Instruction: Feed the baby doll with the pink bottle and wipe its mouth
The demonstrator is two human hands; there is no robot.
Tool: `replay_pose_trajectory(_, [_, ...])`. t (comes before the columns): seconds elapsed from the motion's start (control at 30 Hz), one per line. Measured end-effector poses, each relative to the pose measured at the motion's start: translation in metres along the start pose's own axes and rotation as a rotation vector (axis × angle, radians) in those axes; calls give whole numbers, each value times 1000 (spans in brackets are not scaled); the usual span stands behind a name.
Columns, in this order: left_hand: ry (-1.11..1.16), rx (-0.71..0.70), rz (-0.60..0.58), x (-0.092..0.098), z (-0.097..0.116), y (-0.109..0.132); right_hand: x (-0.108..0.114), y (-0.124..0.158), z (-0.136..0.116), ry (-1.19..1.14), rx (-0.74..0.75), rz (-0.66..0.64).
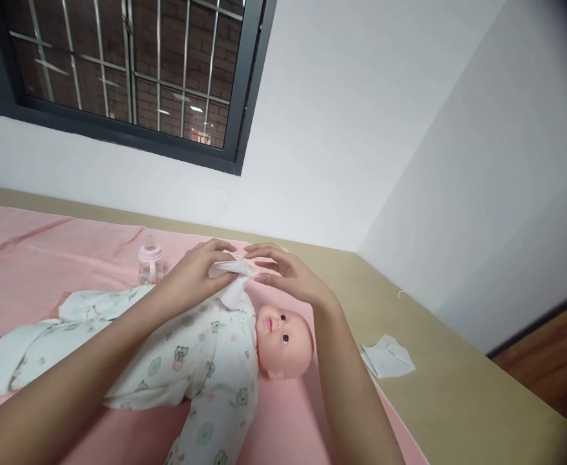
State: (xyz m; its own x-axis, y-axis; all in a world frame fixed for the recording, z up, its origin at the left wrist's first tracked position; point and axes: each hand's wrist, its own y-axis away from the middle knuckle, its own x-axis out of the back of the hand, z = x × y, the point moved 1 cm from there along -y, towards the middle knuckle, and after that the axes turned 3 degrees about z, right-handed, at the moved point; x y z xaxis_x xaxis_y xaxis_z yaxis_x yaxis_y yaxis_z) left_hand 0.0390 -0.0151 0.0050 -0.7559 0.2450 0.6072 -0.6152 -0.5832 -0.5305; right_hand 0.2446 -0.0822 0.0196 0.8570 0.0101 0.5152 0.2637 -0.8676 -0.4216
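Head view: left hand [194,274] pinches a white wipe [234,284] over the doll [201,352]. Doll's long axis runs 9 to 3 o'clock, head at 4 o'clock from the wipe. Right hand [286,274] meets the wipe's 3 o'clock edge and is nearer the head; cannot tell if it pinches.

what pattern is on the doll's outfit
The outfit is white with small green animal prints; head view.

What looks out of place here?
Only the crumpled white tissue: it lies loose on the bare tan surface, off the pink sheet where the plastic baby doll lies. The left hand grips a white wipe.
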Motion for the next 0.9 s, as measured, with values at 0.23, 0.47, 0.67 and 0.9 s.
replay_pose_trajectory(0.23, [-93, -32, -111, 9, -3, 2, -20, -2, -15, 226, 14, 74])
replay_pose_trajectory(0.47, [-114, -43, -155, 9, 2, 4, -19, -2, -21, 278, -3, 96])
replay_pose_trajectory(0.67, [-91, -62, -97, 7, -10, 0, -21, -2, -22, 214, -46, 154])
replay_pose_trajectory(0.9, [-170, 41, -19, 26, -35, -8, 4, -6, 16, 72, -157, 389])
